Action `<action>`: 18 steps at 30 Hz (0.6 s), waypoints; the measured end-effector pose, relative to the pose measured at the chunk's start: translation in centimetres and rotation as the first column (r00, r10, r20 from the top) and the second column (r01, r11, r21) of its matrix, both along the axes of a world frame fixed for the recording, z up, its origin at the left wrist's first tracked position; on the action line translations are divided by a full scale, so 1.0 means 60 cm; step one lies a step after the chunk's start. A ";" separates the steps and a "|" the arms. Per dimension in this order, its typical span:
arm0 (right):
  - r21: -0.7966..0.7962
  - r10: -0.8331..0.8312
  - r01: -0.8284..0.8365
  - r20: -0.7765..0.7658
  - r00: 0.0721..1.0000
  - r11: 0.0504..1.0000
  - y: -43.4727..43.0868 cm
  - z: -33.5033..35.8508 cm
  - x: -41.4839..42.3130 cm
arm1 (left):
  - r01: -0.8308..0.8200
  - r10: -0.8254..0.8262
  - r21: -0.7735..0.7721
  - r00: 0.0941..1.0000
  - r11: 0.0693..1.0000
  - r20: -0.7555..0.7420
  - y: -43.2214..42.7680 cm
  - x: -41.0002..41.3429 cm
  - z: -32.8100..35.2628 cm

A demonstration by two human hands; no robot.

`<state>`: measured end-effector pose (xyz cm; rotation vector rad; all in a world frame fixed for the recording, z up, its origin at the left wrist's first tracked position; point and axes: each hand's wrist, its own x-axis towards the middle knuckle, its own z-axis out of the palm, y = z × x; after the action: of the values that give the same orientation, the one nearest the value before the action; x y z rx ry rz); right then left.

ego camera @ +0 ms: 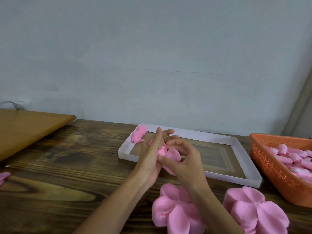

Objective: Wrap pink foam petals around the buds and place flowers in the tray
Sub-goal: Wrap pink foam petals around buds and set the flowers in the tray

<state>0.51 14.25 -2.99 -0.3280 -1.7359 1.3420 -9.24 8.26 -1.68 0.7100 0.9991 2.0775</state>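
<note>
Both hands meet at the centre of the frame, over the near left part of the tray (pixel 202 135). The left hand (pixel 150 156) stands on edge with its fingers nearly straight, pointing toward the wall. A bud (pixel 162 150) lies against its palm. Whether its thumb presses on the bud I cannot tell.

The right hand (pixel 184 160) is curled. Its thumb and bent fingers pinch a petal (pixel 174 155) that fans out just right of the bud and touches it. The lower edge of the petal hangs below the thumb.

The tray is a shallow white box lying on the dark table (pixel 67 166), centre right of the frame, its long side toward the wall. One flower (pixel 139 135) lies in its far left corner, partly resting on the rim.

At lower centre and lower right two petal stacks (pixel 173 210) sit side by side on the table, the right forearm crossing over the left one.

An orange basket (pixel 273 166) at the right edge, just beside the tray, holds many buds (pixel 283 147) lying on their sides.

A lighter board (pixel 25 125) fills the left of the frame, with a grey cable (pixel 11 103) behind it against the pale wall (pixel 152 56). A pink scrap (pixel 3 176) shows at the left edge.
</note>
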 end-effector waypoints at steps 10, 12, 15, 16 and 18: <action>0.102 -0.024 0.019 0.049 0.998 0.995 0.013 0.009 0.004 | 0.077 -0.068 0.080 0.992 0.994 -0.107 0.000 -0.015 -0.008; 0.082 -0.014 0.011 0.033 0.999 0.997 0.019 0.011 0.007 | 0.106 -0.093 0.072 0.982 0.992 -0.165 -0.001 -0.026 -0.008; 0.016 0.014 -0.014 -0.023 1.000 1.000 0.029 0.013 0.015 | 0.104 -0.086 0.069 0.971 0.992 -0.225 -0.002 -0.041 -0.013; 0.009 0.009 -0.009 -0.034 0.999 1.000 0.032 0.013 0.017 | 0.103 -0.083 0.076 0.969 0.992 -0.234 -0.002 -0.045 -0.015; -0.017 0.004 -0.005 -0.041 0.999 1.000 0.037 0.013 0.019 | 0.110 -0.085 0.089 0.964 0.990 -0.253 -0.002 -0.052 -0.019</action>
<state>1.67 16.44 -2.24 -0.3047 -1.6927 1.3587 -12.35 8.16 -2.79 1.0733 0.9758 1.9978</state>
